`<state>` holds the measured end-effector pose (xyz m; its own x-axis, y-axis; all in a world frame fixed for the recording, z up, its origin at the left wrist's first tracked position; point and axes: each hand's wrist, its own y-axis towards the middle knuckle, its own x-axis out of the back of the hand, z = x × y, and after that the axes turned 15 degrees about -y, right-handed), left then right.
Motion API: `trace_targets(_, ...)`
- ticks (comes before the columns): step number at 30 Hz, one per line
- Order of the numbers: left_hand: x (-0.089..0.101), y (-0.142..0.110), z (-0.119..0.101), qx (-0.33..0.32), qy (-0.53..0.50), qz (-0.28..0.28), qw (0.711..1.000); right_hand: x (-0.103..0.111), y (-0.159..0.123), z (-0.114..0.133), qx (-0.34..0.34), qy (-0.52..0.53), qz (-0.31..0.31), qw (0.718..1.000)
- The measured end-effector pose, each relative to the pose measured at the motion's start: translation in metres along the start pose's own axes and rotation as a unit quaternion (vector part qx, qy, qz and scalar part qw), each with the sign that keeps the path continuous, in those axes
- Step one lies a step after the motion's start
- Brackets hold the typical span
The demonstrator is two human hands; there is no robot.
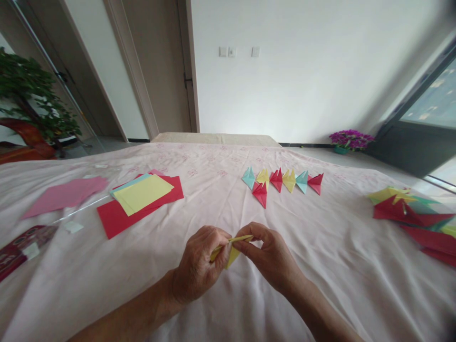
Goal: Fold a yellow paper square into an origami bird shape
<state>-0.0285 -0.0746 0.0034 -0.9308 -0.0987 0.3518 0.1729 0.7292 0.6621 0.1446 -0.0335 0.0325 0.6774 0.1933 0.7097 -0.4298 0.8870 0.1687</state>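
A small piece of folded yellow paper (233, 256) is held between my two hands, just above the cloth. My left hand (203, 259) grips its left part, the fingers closed round it and partly hiding it. On the other side my right hand (269, 251) pinches the upper right edge between thumb and fingers. Farther out lies a row of folded paper pieces in blue, yellow and red, with a red folded piece (260, 194) in front of the row.
Yellow sheets (144, 194) lie on red sheets (117, 219) at left, beside pink sheets (66, 194) and a red packet (21, 249). Larger red folded shapes (402, 211) lie at right. A pale pink cloth (199, 190) covers the surface. Purple flowers (351, 139) stand beyond.
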Motion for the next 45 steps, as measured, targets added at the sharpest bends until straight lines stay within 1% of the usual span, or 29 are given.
trace_targets(3,0.0,0.0,0.0,0.009,-0.007,0.0,1.0,0.0,-0.002,0.001,0.011,-0.02,-0.017,1.0)
trace_targets(7,-0.001,-0.001,0.0,0.02,-0.006,-0.005,1.0,0.0,-0.002,0.001,0.041,-0.055,-0.042,0.997)
trace_targets(12,-0.004,-0.004,0.003,0.079,0.0,-0.05,0.996,0.0,-0.002,0.001,0.06,-0.068,-0.061,0.994)
trace_targets(15,-0.005,-0.006,0.005,0.1,-0.003,-0.068,0.993,-0.001,-0.002,-0.001,0.063,-0.072,-0.067,0.993)
trace_targets(21,-0.006,-0.005,0.005,0.094,-0.025,-0.062,0.993,-0.003,-0.002,-0.004,0.065,-0.082,-0.084,0.991)
trace_targets(23,-0.006,-0.003,0.004,0.106,-0.035,-0.07,0.991,-0.003,-0.001,-0.005,0.065,-0.079,-0.083,0.991)
trace_targets(27,-0.005,-0.002,0.001,0.133,-0.045,-0.082,0.987,-0.001,-0.001,-0.005,0.07,-0.05,-0.079,0.993)
trace_targets(33,-0.004,-0.003,-0.003,0.133,-0.037,-0.066,0.988,-0.001,-0.002,-0.005,0.084,0.02,-0.091,0.992)
trace_targets(39,-0.005,-0.001,-0.004,0.148,-0.067,-0.07,0.984,-0.004,-0.001,-0.009,0.032,0.081,-0.068,0.994)
trace_targets(43,-0.006,0.0,-0.007,0.153,-0.084,-0.069,0.982,-0.004,-0.002,-0.008,0.025,0.099,-0.082,0.991)
trace_targets(45,-0.007,0.0,-0.009,0.163,-0.1,-0.067,0.979,-0.003,-0.002,-0.008,0.01,0.131,-0.088,0.987)
